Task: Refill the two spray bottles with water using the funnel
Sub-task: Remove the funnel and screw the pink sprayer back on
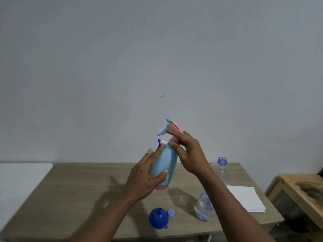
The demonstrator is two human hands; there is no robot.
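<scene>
Pale grey wall fills the background above a wooden table (73,193). Lifted over it, a light blue spray bottle (164,165) with a pink base is gripped around its body by the left hand (145,180), while the right hand (189,152) pinches its pink spray head (174,128). A second sprayer's white-and-blue nozzle (161,142) peeks out just behind the left fingertips. An uncapped clear water bottle (212,189) stands below the right wrist, beside a white napkin (246,198). Below the left hand lie a blue funnel (158,218) and, touching it, a small cap (171,212).
</scene>
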